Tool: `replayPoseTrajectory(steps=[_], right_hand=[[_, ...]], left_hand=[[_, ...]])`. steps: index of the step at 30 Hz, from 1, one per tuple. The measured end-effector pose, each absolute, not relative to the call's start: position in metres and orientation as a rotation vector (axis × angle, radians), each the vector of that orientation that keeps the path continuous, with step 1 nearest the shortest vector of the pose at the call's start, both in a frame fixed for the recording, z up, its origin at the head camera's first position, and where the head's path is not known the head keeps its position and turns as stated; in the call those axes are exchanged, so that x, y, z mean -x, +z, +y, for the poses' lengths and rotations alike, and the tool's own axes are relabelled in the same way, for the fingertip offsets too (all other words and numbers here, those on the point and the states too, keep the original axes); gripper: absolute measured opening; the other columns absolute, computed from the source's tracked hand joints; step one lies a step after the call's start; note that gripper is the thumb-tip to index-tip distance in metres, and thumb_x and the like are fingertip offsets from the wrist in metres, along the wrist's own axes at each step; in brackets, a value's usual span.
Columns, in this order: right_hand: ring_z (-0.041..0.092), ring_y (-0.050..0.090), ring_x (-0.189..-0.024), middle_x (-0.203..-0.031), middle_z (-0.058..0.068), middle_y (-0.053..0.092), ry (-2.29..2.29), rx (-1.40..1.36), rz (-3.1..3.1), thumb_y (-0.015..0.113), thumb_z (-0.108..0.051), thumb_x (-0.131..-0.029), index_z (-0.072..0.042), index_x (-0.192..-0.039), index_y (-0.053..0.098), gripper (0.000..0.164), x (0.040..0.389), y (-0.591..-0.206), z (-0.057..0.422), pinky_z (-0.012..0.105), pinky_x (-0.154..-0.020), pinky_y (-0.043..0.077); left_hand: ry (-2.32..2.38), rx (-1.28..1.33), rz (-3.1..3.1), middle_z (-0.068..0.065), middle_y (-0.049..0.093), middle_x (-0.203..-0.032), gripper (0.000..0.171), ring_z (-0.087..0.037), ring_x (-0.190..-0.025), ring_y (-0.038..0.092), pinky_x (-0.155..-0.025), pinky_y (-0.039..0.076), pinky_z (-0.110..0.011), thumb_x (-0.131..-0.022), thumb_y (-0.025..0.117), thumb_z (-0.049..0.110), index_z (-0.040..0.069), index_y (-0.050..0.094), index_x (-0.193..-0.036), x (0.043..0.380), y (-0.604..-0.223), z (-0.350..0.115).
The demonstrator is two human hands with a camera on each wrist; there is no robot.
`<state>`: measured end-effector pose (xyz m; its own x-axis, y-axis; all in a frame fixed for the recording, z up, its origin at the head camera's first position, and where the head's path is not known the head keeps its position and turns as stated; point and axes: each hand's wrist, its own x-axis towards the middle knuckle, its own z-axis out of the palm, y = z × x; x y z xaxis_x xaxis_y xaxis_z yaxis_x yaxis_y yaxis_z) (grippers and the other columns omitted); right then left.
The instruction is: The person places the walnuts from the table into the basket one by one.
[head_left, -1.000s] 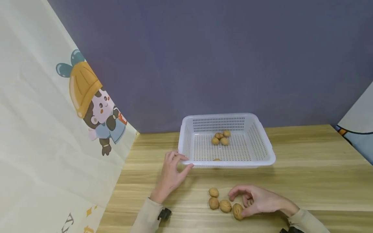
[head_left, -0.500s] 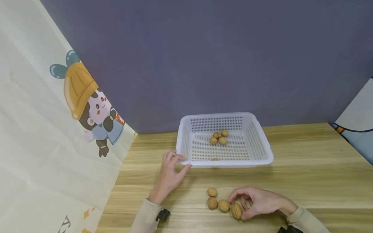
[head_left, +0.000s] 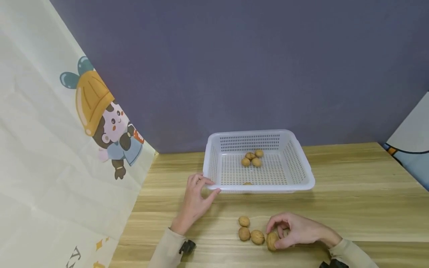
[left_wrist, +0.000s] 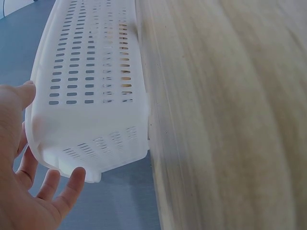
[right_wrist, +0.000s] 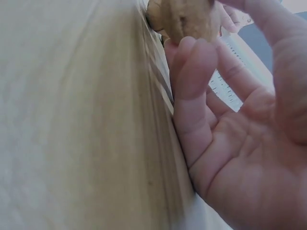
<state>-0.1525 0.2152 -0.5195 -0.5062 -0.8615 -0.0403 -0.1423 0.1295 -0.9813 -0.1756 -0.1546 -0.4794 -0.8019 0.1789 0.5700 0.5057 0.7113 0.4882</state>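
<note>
In the head view, my right hand (head_left: pixel 299 230) pinches a walnut (head_left: pixel 270 241) between thumb and fingers, low over the wooden table. That walnut (right_wrist: pixel 189 17) fills the top of the right wrist view, partly hidden by the fingertips. Just left of it lies another walnut (head_left: pixel 257 237), and beyond that are two more loose walnuts (head_left: pixel 244 227). My left hand (head_left: pixel 195 203) grips the front left corner of a white perforated plastic basket (head_left: pixel 261 188), thumb outside the rim. The left wrist view shows its fingers (left_wrist: pixel 72 189) spread around the basket's corner.
Several walnuts (head_left: pixel 251 159) lie inside the basket, one partly hidden behind the front rim. The wood-grain table (head_left: pixel 355 193) meets a dark blue-grey backdrop (head_left: pixel 261 67) behind the basket. A pale sheet with a cartoon figure (head_left: pixel 114 123) hangs along the left side.
My right hand's fingers have closed on the nearest walnut, whose right side the thumb now covers, and the walnut has shifted slightly. My left hand stays at the basket's corner.
</note>
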Motion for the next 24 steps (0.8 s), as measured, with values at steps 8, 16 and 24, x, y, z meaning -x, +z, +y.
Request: replayPoseTrajectory(steps=[8, 16, 24], right_hand=[[-0.008, 0.059, -0.069, -0.088, -0.012, 0.068, -1.484, 1.006, 1.713, 0.073, -0.001, -0.092, -0.004, -0.12, 0.07, 0.028, 0.154, -0.5212, 0.2149, 0.013, -0.058, 0.053], [-0.005, 0.063, -0.08, -0.096, -0.012, 0.07, -1.509, 1.014, 1.685, 0.073, 0.0, -0.092, -0.003, -0.12, 0.069, 0.028, 0.1574, -0.5231, 0.2133, 0.014, -0.068, 0.056], [-0.003, 0.063, -0.081, -0.1, -0.009, 0.07, -1.559, 0.956, 1.629, 0.07, 0.002, -0.093, 0.005, -0.122, 0.064, 0.03, 0.1587, -0.5255, 0.2168, 0.015, -0.071, 0.057]], left_hand=[[-0.901, 0.536, -2.427, -0.006, 0.062, -0.105, 0.028, -0.034, -0.123, 0.056, -0.111, 0.05, -0.057, -0.085, 0.089, 0.026, 0.012, 0.07, -0.102, 0.1764, -0.4791, -0.155], [-0.903, 0.525, -2.429, -0.006, 0.062, -0.105, 0.027, -0.035, -0.124, 0.056, -0.111, 0.049, -0.058, -0.086, 0.088, 0.025, 0.012, 0.071, -0.101, 0.1762, -0.4782, -0.1563], [-0.912, 0.516, -2.442, -0.005, 0.063, -0.107, 0.027, -0.035, -0.126, 0.055, -0.111, 0.049, -0.059, -0.086, 0.088, 0.026, 0.012, 0.071, -0.101, 0.175, -0.4776, -0.1549]])
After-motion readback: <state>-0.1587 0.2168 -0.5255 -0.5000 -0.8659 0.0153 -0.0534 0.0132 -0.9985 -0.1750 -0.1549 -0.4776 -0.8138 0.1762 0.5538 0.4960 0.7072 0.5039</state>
